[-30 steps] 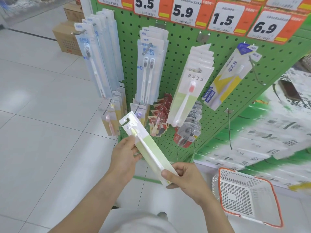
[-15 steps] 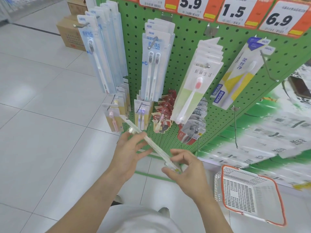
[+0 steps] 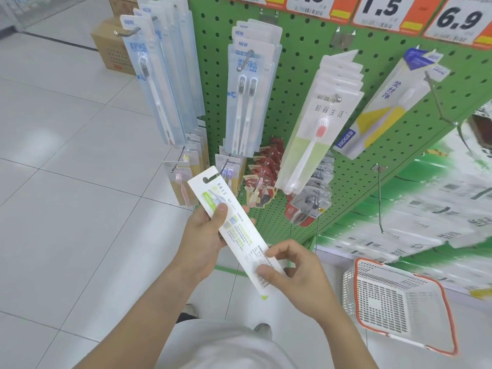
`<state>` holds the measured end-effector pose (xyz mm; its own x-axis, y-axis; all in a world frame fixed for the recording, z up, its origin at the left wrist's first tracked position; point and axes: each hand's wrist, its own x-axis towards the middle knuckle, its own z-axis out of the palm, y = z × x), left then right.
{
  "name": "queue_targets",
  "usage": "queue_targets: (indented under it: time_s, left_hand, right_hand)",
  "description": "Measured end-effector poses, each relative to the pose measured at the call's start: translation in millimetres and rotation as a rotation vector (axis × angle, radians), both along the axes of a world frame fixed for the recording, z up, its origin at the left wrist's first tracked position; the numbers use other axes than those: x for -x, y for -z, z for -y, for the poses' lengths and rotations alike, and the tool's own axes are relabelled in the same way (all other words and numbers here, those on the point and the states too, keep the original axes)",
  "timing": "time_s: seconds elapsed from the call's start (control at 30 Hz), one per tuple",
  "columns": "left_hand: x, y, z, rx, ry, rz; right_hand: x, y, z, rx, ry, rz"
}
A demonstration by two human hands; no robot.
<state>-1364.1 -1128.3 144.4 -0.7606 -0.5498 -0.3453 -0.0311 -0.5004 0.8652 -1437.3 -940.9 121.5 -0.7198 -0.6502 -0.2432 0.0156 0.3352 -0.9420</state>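
Holding a long white-and-green cardboard toothbrush pack (image 3: 234,230) before the green pegboard rack (image 3: 300,83).
Left hand (image 3: 202,235) grips its upper part; right hand (image 3: 295,272) pinches its near end.

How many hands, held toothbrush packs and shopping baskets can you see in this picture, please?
Hands: 2 (left hand, right hand)
Toothbrush pack held by both hands: 1
Shopping basket: 1
Total: 4

A flat white printed cardboard toothbrush pack (image 3: 237,233) looks matt; the green perforated metal pegboard (image 3: 300,83) smooth; the white plastic mesh basket (image 3: 394,299) glossy; the pale floor tiles (image 3: 66,182) shiny.
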Motion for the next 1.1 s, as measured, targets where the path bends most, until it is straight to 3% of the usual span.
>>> queue_targets:
  time_s: [0.13,0.3,0.53,0.87,1.03,1.1]
  left_hand:
    - [3,-2,2,-0.026,0.022,-0.009]
    - [4,4,12,-0.109,-0.097,0.138]
    - [4,3,15,-0.323,-0.145,0.086]
    - [7,4,18,-0.393,-0.187,0.068]
    - [9,-1,13,-0.302,-0.071,0.038]
    - [7,-11,13,-0.187,0.054,-0.078]
  right_hand:
    - [6,1,-4,0.015,-0.006,0.049]
    - [11,-2,-5,0.123,0.007,0.133]
    - [21,-13,-7,0.250,0.072,0.310]
    - [34,-15,-14,0.287,-0.137,0.403]
    - [39,-10,-18,0.279,-0.063,0.402]
    - [40,-8,-19,0.300,-0.040,0.485]
